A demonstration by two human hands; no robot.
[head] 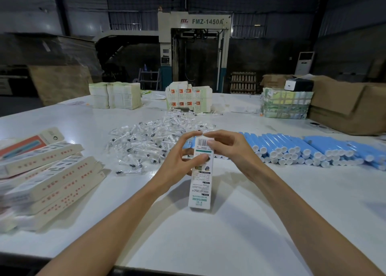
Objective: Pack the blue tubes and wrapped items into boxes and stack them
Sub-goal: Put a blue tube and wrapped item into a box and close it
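Head view: a white box [201,171] stands on end over the middle of the table [240,240]. It has a barcode by its upper end and "SONIC ELECTRIC" printed upside down near its lower end; the smaller print is too fine to read. The left hand [178,159] grips the box, thumb across its face. The right hand [228,148] pinches the upper end with its fingertips.

Behind the table a machine [194,45] is marked "FMZ-1450A". Packed boxes [52,177] with red lettering lie stacked at the left, blurred. Wrapped items [144,144] lie in a loose heap just beyond the hands. Blue tubes [313,148] with white caps lie in rows at the right.

Along the far edge stand flat cartons [188,99], pale bundles [114,95] and taped bundles [286,105]. A cardboard carton [346,108] sits at the far right; what it holds cannot be seen.
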